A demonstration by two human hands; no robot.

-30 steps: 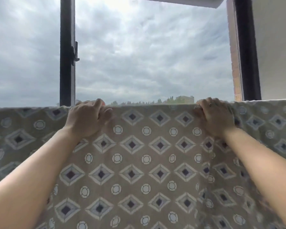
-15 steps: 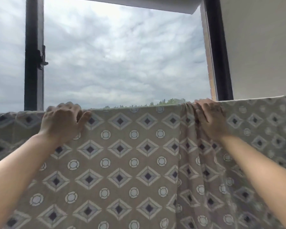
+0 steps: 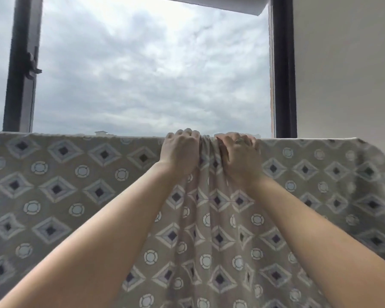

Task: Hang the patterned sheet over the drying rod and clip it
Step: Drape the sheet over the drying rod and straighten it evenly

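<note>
The patterned sheet [image 3: 80,178], beige with diamonds and rings, hangs across the whole view over a rod that it hides. My left hand [image 3: 180,152] grips the sheet's top edge, fingers curled over it. My right hand [image 3: 239,156], with a ring on one finger, grips the top edge just to its right. Between the two hands the cloth is bunched into vertical folds [image 3: 209,147] that run down below them. No clip is in view.
Behind the sheet is an open window with a cloudy sky. A dark frame post with a latch [image 3: 22,67] stands at the left, another dark post [image 3: 283,70] at the right, beside a pale wall [image 3: 347,67]. The sheet's right end [image 3: 378,174] droops.
My left hand has slid right along the top edge until it is close to my right hand. The cloth between them has gathered into tight folds. The view has turned right.
</note>
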